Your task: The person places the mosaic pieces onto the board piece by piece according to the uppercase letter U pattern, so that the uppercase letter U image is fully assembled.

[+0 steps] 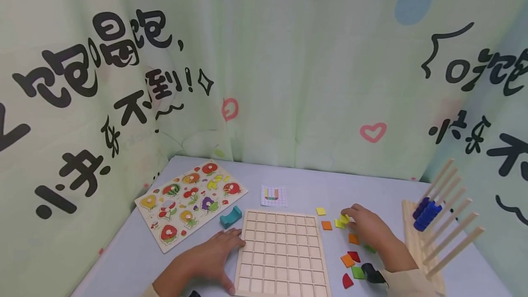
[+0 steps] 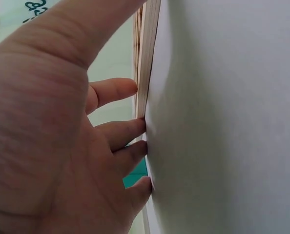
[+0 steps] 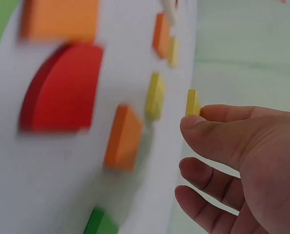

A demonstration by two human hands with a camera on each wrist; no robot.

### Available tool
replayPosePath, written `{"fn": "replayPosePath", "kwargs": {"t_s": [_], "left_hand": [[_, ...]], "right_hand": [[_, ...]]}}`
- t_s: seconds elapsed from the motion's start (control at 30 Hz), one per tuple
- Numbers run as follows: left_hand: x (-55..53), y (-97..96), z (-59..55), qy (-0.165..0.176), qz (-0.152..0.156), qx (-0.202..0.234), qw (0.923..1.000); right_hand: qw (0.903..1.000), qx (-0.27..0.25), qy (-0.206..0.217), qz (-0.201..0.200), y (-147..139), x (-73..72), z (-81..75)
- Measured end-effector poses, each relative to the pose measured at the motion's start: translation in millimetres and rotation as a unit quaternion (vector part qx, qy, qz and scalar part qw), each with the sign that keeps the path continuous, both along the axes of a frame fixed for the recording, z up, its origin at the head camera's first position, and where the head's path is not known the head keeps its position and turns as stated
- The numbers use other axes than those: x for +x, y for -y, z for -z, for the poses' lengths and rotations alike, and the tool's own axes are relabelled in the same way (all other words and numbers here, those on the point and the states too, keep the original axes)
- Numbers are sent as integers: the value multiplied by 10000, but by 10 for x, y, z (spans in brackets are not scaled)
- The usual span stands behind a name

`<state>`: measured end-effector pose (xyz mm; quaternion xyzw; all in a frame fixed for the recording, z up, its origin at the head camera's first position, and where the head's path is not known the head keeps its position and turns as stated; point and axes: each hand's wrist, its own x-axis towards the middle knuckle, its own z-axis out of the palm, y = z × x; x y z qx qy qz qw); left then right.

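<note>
My right hand (image 1: pixel 369 226) pinches a yellow square tile (image 3: pixel 193 102) between thumb and index finger, raised a little above the table. Another yellow tile (image 1: pixel 339 223) lies just below it in the head view. My left hand (image 1: pixel 214 255) spreads its fingers along the left edge of a wooden grid board (image 1: pixel 280 253), with thumb and fingertips touching that side. In the left wrist view, the fingertips (image 2: pixel 141 126) meet the board's edge and the tabletop. The board's squares hold no tiles.
Orange (image 1: pixel 327 225), red (image 1: pixel 347 281) and green pieces (image 1: pixel 358 272) lie right of the board. A pegged wooden stand (image 1: pixel 412 223) with blue rings is far right. A fruit puzzle (image 1: pixel 165 214), a teal block (image 1: pixel 231 217) and a pattern card (image 1: pixel 273 200) lie left and behind.
</note>
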<state>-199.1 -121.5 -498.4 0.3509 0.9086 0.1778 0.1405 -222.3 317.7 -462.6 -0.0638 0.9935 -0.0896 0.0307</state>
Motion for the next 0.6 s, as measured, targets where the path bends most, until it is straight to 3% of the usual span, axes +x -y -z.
{"fn": "replayPosePath", "kwargs": {"t_s": [0.3, 0.6], "left_hand": [[-19, -29, -23, 472, -269, -56, 9985], [-30, -43, -61, 408, -149, -192, 9989]], "right_hand": [[9982, -401, -281, -358, 311, -33, 14], [9937, -796, -345, -708, 450, -65, 16]]}}
